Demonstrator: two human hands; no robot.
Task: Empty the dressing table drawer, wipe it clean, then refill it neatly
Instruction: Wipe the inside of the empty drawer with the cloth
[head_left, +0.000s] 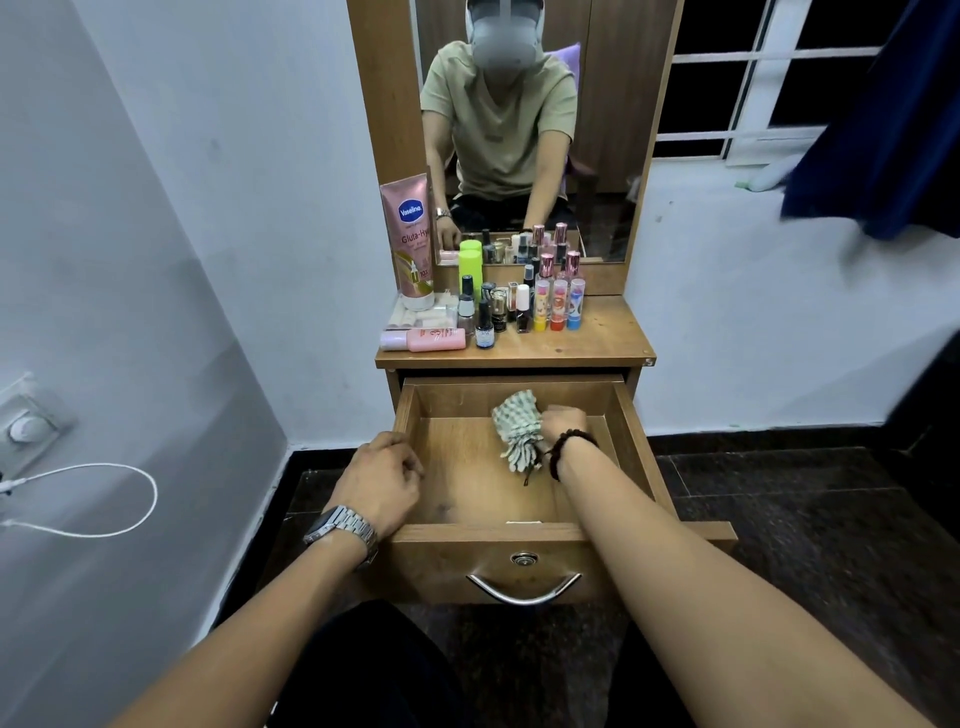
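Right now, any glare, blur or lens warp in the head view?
Head view: strong wide-angle bowing at the edges; blue curtain top right looks motion-smeared; mirror shows a reflection, no hard glare; drawer, cloth and both hands evenly lit, sharp.

- The left hand (382, 478) has a metal watch (340, 530) on the wrist, silver-grey, with a link band and a dark face.
- The right hand (563, 421) has a bracelet (569, 449) of dark round beads on the wrist; it goes around more than once, and a thin dark cord end hangs from it.
- Both forearms are bare, no sleeves are visible on them.
- The legs are in dark trousers (374, 670), almost black.
- In the mirror (597, 156) the person wears a T-shirt (498, 130), pale olive-beige, with short sleeves, and a grey headset (504, 31) with a white strap.
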